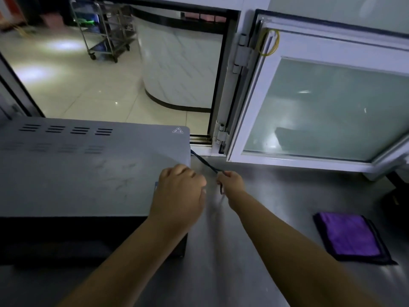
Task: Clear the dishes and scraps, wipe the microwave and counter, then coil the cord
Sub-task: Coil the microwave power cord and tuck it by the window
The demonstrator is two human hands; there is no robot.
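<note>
Head view: right hand (231, 182) pinches the black power cord (204, 163) just beside the microwave (88, 165), cord running taut to its rear corner on the bench (276, 196). Left hand (180, 191) is curled; whether it holds cord, cannot tell. Best practice: draw slack first, wind even loops, avoid kinks.

Two bare forearms reach into view from the lower edge, uncovered from elbow to wrist with no sleeve showing, ending in the left hand (179, 191) and the right hand (232, 185), both without gloves, rings, watch or wristband as far as the dim light shows.
</note>
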